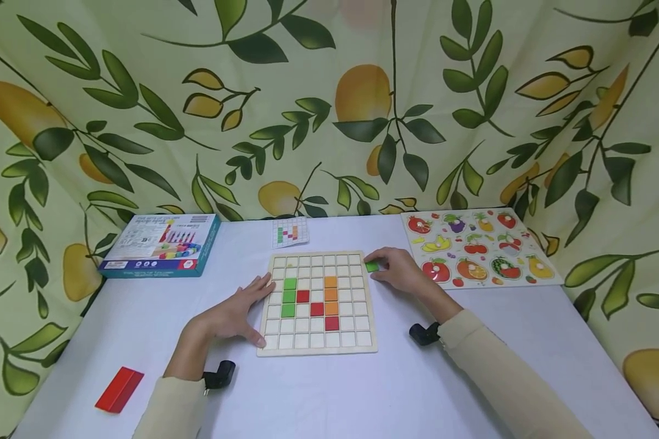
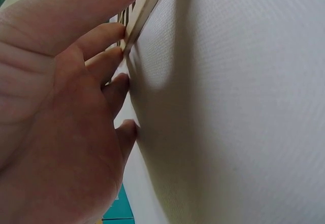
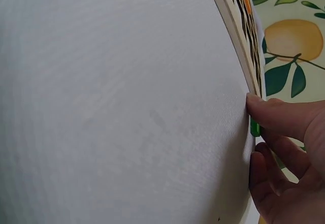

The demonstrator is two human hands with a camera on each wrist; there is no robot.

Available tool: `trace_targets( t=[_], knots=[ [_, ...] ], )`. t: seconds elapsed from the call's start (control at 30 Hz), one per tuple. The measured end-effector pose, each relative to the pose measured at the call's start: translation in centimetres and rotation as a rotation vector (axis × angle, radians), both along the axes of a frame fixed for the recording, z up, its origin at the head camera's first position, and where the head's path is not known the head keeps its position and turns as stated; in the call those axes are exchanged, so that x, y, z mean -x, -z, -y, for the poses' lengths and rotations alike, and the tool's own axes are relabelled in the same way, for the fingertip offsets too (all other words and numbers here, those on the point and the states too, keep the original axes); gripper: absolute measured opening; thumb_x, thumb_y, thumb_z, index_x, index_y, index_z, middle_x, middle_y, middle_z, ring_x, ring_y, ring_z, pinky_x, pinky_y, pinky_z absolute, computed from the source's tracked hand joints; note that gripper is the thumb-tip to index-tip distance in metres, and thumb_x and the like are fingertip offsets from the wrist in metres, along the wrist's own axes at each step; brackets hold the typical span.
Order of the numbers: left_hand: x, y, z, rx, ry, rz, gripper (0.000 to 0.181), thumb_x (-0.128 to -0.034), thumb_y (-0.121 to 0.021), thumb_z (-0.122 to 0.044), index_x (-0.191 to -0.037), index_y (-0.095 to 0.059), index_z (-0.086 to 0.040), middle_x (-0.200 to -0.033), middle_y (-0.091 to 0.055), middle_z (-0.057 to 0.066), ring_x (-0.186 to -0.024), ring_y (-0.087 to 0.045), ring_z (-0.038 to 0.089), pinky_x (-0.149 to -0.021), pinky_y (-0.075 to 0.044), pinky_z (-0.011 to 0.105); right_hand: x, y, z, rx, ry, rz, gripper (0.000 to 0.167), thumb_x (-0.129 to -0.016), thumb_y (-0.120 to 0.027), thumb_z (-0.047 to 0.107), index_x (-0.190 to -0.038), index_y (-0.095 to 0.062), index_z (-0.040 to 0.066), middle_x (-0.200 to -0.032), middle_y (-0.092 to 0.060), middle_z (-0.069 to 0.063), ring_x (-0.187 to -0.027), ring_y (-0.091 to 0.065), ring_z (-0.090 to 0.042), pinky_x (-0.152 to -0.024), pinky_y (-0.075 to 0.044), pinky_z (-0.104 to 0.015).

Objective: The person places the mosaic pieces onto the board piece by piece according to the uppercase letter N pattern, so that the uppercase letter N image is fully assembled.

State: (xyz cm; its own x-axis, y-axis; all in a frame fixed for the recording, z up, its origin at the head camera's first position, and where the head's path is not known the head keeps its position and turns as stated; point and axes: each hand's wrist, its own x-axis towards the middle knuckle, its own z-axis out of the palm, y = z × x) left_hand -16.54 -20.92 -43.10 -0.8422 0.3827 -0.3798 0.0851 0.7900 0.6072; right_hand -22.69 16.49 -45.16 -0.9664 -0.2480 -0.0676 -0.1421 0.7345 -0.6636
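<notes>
A wooden grid board (image 1: 318, 352) lies flat on the table, with green, red and orange square tiles in some of its white cells. My left hand (image 1: 232, 312) rests along its left side, fingers spread. The thumb touches the lower left corner and the fingertips touch the left edge higher up. At the upper right corner my right hand (image 1: 401, 270) pinches a green tile (image 1: 371, 266) between thumb and fingers. In the right wrist view the green tile (image 3: 255, 127) shows just below the thumb, close to the board's edge (image 3: 236, 36); contact with the board is unclear.
A small pattern card (image 1: 290, 232) lies behind the board. To the left stands a teal-edged box (image 1: 159, 245), and a red block-shaped piece (image 1: 119, 390) lies at front left. A fruit puzzle board (image 1: 480, 247) is at the back right, near my right wrist.
</notes>
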Motion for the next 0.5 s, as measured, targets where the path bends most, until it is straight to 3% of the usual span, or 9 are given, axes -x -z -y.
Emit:
trace_targets(
  t=[0.5],
  knots=[
    [0.08,0.23,0.01,0.011,-0.014,-0.005,0.121,-0.0602,-0.097,-0.03,-0.162,-0.031,-0.02,-0.176,-0.008,0.0,-0.16,0.0,0.047,-0.124,-0.015,0.072,0.15,-0.01,-0.26,-0.021,-0.014,-0.028,0.033,-0.086,-0.08,0.005,-0.118,-0.075,0.012,-0.133,-0.07,-0.013,-0.117,-0.062,-0.029,-0.103,-0.055,-0.047]
  ],
)
